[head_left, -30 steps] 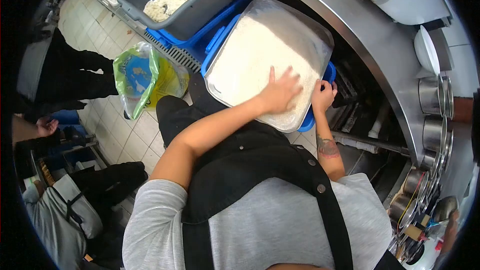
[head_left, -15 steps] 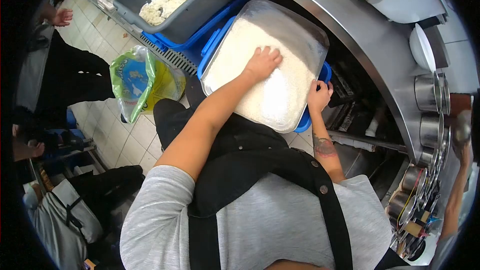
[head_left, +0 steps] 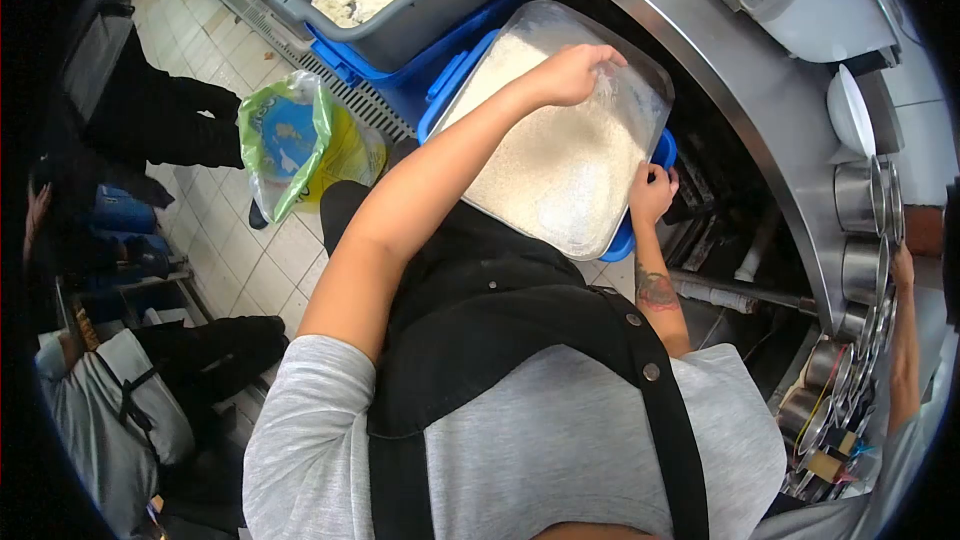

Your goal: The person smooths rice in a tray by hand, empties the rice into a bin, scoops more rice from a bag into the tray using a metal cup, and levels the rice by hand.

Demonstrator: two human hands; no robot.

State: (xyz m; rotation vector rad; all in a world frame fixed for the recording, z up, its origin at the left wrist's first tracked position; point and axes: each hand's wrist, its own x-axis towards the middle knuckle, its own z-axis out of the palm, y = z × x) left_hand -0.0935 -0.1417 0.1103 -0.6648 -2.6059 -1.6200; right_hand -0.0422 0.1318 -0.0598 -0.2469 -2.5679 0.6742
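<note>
A wide, rounded tray of pale fine grains rests over a blue tub. My left hand is raised above the far part of the tray, fingers curled together and pointing right. Pale specks show just below it; what it holds is hidden. At the tray's right side, my right hand grips the rim with thumb and fingers. The grains lie lower and thinner toward the far right corner.
A grey bin of white lumpy food stands upper left. Beside my leg is an open green-yellow bag. A steel counter curves right, holding a white cooker, a bowl and pots. Other people stand left and right.
My left hand has lifted off the grains and moved up and right, its fingers now curled. My right hand stays at the tray's rim. The view has shifted slightly.
</note>
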